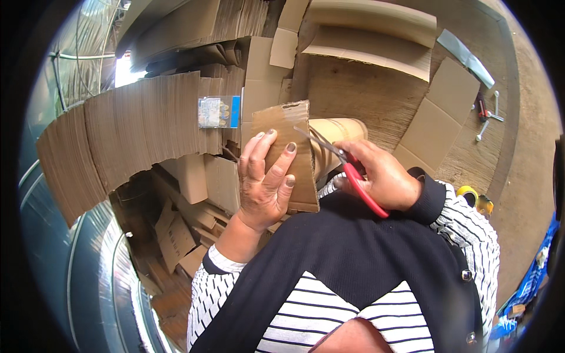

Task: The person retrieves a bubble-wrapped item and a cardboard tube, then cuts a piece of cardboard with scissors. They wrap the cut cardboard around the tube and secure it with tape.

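A piece of brown cardboard [288, 126] lies before my chest, its far edge torn and ragged. My left hand [265, 182] rests on it from the left, fingers spread and lying flat on its face. Red-handled scissors [356, 176] are gripped in my right hand [382, 176]. Their metal blades are parted and point up and left over the cardboard's right edge. Whether they bite into the board I cannot tell. Behind the scissors shows a tan, rounded cardboard or paper form [338, 129], partly covered by the board and my right hand.
Stacked cardboard sheets [141, 120] curve along the left, with a clear packet [219, 112] at their right end. Folded cardboard [376, 35] and a flat panel [438, 115] lie on the wooden surface. Farther right are a red-and-black tool [482, 107], a metal three-armed wrench [494, 116] and yellow tape [468, 194].
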The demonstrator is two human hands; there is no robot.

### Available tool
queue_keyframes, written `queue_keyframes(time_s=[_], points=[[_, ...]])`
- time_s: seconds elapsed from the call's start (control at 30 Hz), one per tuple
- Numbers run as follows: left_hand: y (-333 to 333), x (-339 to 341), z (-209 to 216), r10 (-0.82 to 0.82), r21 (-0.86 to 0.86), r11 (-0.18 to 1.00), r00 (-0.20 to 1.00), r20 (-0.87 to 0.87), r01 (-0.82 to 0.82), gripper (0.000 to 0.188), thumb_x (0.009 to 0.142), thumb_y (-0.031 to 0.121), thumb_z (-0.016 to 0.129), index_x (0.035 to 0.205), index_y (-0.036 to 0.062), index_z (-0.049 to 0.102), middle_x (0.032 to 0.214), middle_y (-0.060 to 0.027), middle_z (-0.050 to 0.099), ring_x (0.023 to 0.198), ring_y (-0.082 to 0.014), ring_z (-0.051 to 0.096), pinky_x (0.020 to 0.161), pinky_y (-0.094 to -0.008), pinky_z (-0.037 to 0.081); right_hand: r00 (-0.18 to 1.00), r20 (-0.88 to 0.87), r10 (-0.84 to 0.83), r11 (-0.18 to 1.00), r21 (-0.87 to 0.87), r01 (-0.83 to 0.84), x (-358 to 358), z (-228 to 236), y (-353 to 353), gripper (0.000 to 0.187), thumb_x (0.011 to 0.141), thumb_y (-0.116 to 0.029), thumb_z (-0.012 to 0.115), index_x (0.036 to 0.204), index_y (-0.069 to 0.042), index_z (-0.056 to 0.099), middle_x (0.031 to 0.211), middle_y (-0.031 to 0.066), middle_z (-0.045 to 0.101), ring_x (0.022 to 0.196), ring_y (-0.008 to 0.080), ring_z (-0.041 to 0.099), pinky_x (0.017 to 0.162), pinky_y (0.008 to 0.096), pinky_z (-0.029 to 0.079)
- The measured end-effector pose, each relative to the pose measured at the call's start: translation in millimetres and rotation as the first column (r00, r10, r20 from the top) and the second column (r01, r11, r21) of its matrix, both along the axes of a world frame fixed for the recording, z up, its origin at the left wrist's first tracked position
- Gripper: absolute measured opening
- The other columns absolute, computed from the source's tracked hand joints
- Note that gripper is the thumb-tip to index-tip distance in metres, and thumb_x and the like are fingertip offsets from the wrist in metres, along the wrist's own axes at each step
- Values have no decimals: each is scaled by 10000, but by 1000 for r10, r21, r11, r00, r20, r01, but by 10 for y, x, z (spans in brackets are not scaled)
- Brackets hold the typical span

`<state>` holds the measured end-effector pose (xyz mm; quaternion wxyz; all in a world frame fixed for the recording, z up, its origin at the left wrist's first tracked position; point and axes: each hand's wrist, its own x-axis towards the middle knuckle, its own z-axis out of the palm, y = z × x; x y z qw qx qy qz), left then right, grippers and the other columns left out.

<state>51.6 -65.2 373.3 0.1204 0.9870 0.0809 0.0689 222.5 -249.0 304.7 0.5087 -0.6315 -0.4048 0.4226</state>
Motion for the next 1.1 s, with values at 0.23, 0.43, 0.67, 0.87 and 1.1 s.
queue_keyframes(time_s=[0.23,0.43,0.67,0.87,1.1], points=[[-18,-5,86,-46,-31,998,998,46,48,586,904,524,571,1279,75,587,1395,-205,434,1275,-406,410,1079,-489,322,758,-626,-182,983,-121,136,-19,61,52,415,903,-172,686,1261,-41,521,897,-6,587,760,45,549,651,199,477],[39,-9,66,-46,-90,995,998,48,50,568,902,493,597,1283,72,581,1422,-214,426,1303,-421,400,1087,-493,319,770,-592,-239,940,57,336,180,-113,502,427,910,-257,686,1239,-32,533,802,-6,573,599,59,524,485,211,427],[53,-34,21,-21,-115,993,999,32,25,572,913,493,589,1287,61,565,1434,-237,407,1335,-429,372,1100,-502,297,859,-512,-9,988,130,88,544,90,1066,439,820,-125,668,1225,13,565,803,34,602,584,89,579,539,233,498],[-68,-105,0,37,-137,990,999,39,-31,549,900,498,600,1267,89,583,1421,-230,415,1320,-435,372,1093,-510,307,889,-457,33,995,103,16,508,29,1140,438,791,-123,671,1192,22,572,763,32,610,595,90,599,541,234,501],[-130,-170,-34,142,-158,978,990,19,-138,547,913,513,579,1259,91,543,1421,-238,400,1322,-439,358,1098,-526,286,918,-395,22,995,98,19,431,51,1140,451,761,-162,709,1151,29,589,926,101,687,758,124,648,681,268,535]])
